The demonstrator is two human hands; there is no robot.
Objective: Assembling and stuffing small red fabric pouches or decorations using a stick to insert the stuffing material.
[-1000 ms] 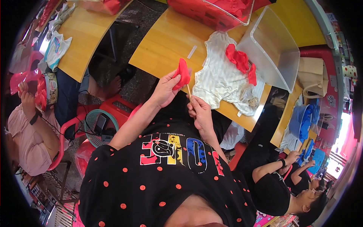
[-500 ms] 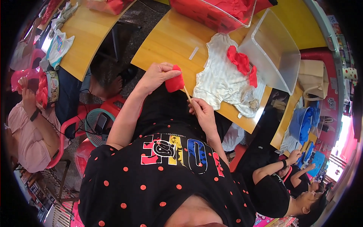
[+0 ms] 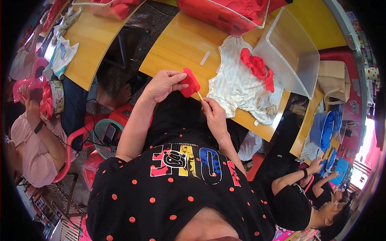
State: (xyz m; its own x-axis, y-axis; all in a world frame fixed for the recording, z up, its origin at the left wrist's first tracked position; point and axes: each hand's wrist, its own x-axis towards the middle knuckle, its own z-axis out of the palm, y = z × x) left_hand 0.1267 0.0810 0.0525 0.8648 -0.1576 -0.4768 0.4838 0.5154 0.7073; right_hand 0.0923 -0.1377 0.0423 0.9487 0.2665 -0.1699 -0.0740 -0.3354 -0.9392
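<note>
head view: left hand pinches red fabric piece above the yellow surface edge; right hand grips thin stick (poking in). keep fabric taut, push gently.

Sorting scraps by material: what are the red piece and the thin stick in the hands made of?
Red piece: looks like soft matte fabric, since it folds limply in the left hand. Stick: pale and straight, probably wood or bamboo; too small to tell.

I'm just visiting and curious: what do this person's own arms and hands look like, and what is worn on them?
Both forearms are bare, with no gloves on the left hand or right hand. Short sleeves of a black T-shirt with red dots and a colourful chest print end above the elbows.
</note>
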